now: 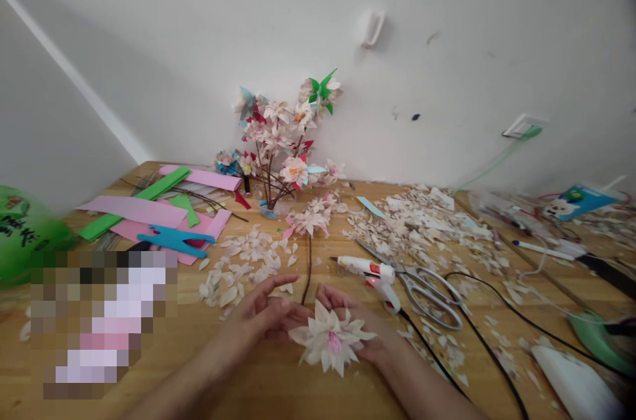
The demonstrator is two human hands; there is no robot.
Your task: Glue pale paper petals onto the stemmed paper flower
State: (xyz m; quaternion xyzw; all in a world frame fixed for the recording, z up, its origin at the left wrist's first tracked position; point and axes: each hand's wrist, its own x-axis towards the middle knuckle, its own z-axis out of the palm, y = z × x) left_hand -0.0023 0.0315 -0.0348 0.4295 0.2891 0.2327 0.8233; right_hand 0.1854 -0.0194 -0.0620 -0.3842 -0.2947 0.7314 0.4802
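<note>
A white artificial flower [332, 342] with a pink centre faces me, low in the middle of the head view. My right hand [355, 322] is behind it, fingers curled round its back; petals hide much of the grip. My left hand [268, 306] is at the flower's left edge, index finger stretched out and fingers apart, with fingertips close to the petals. Between the hands a thin brown stem [310, 267] runs away from me towards another pale flower [311, 218]. Whether the stem belongs to the near flower, I cannot tell.
A glue gun [368, 271] and scissors [430, 294] lie right of my hands, cables trailing. Loose petals [243, 258] cover table areas on both sides. Behind stands a flower arrangement [278, 135]. Coloured paper strips [134, 209] and a green balloon-like object [30, 234] are left.
</note>
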